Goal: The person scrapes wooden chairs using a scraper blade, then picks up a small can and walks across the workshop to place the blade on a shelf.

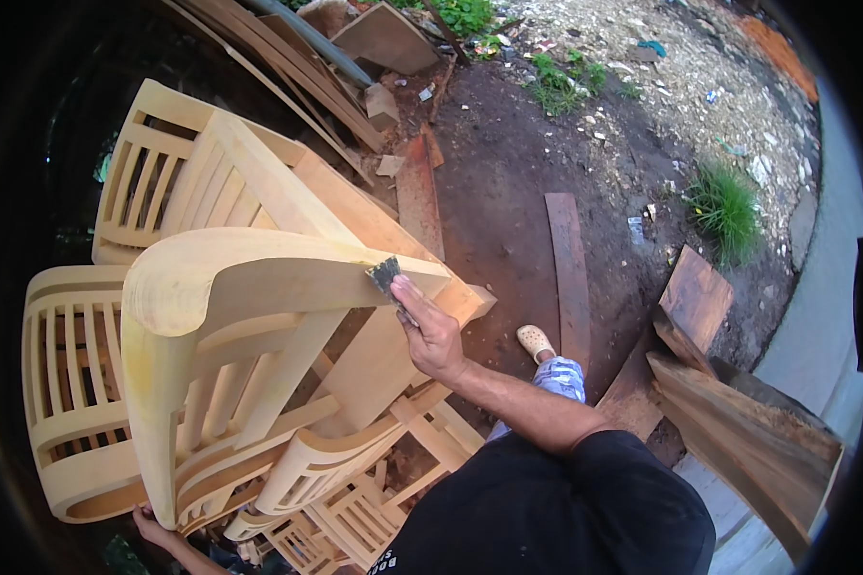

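Observation:
My right hand is closed around a small dark flat scraper with yellowish smears. Its blade rests against the edge of a pale wooden chair's curved armrest, near the end of the piece. A little yellow filler shows on the wood by the blade. At the lower left, my left hand grips the bottom of the same chair's front post; part of that hand is hidden behind the wood. Yellowish patches mark the post.
More pale slatted chairs crowd behind and below. Dark boards lean at the top left. A plank lies on the dirt beside my foot in a clog. Rough timber slabs stand at right, near a grass tuft.

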Demonstrator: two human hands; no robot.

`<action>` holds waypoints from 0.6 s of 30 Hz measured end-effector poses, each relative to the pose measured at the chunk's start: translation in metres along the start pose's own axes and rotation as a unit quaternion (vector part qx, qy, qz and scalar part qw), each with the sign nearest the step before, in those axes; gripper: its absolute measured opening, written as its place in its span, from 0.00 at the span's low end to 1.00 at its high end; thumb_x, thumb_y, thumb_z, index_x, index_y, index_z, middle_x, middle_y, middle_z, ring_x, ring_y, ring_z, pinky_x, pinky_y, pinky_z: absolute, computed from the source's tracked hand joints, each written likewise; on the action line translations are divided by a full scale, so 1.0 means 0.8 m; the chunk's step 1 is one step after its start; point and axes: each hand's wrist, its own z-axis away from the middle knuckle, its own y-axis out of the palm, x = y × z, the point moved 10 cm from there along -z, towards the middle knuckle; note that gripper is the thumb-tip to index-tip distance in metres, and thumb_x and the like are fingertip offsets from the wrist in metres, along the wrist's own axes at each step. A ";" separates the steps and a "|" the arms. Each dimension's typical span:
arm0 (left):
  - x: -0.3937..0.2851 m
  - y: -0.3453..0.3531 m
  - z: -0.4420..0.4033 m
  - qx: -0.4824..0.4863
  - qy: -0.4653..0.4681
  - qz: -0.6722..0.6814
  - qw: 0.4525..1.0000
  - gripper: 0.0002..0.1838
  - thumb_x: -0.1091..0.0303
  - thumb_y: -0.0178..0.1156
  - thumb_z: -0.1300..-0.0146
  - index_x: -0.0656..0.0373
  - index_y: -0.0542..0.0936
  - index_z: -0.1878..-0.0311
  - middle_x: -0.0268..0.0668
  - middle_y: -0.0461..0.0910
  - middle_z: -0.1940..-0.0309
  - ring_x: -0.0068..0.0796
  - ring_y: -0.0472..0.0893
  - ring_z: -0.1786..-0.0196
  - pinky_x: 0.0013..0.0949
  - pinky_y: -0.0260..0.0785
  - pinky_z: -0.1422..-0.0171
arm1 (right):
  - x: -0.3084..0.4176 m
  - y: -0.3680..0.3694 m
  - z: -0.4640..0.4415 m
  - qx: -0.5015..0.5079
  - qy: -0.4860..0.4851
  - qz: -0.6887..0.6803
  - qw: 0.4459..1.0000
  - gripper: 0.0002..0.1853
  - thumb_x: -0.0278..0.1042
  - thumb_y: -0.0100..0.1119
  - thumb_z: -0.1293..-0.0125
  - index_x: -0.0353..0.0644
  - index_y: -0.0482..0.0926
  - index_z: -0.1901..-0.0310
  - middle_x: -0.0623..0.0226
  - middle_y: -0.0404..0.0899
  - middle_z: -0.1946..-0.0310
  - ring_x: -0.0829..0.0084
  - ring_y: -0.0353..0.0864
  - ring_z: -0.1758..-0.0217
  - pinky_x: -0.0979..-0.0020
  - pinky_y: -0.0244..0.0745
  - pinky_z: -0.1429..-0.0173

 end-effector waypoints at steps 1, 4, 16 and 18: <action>0.000 -0.001 -0.001 -0.001 -0.001 -0.001 1.000 0.18 0.57 0.57 0.27 0.55 0.73 0.73 0.30 0.73 0.77 0.24 0.76 0.72 0.31 0.70 0.64 | -0.001 0.001 0.000 0.001 0.007 -0.005 1.000 0.24 0.14 0.59 0.34 0.34 0.76 0.36 0.44 0.77 0.37 0.49 0.75 0.29 0.59 0.72 0.26; 0.002 -0.001 -0.001 0.002 -0.003 -0.007 1.000 0.18 0.57 0.57 0.27 0.55 0.73 0.73 0.30 0.73 0.77 0.24 0.76 0.72 0.30 0.69 0.64 | 0.002 0.000 0.000 0.007 -0.003 -0.002 1.000 0.24 0.13 0.58 0.34 0.33 0.76 0.36 0.44 0.78 0.37 0.50 0.76 0.30 0.58 0.73 0.27; -0.008 0.009 0.012 0.001 -0.004 0.008 1.000 0.17 0.59 0.58 0.28 0.54 0.71 0.73 0.29 0.72 0.77 0.23 0.74 0.71 0.29 0.69 0.64 | 0.013 -0.006 0.016 0.032 -0.026 0.002 0.999 0.27 0.10 0.57 0.38 0.34 0.76 0.36 0.44 0.78 0.38 0.49 0.76 0.30 0.58 0.73 0.27; -0.004 0.006 0.008 0.005 -0.016 0.012 1.000 0.17 0.59 0.58 0.28 0.53 0.70 0.73 0.29 0.72 0.77 0.22 0.74 0.71 0.29 0.69 0.64 | 0.014 -0.015 0.016 0.024 -0.020 0.005 1.000 0.27 0.10 0.57 0.38 0.34 0.76 0.36 0.45 0.79 0.38 0.49 0.77 0.31 0.59 0.74 0.28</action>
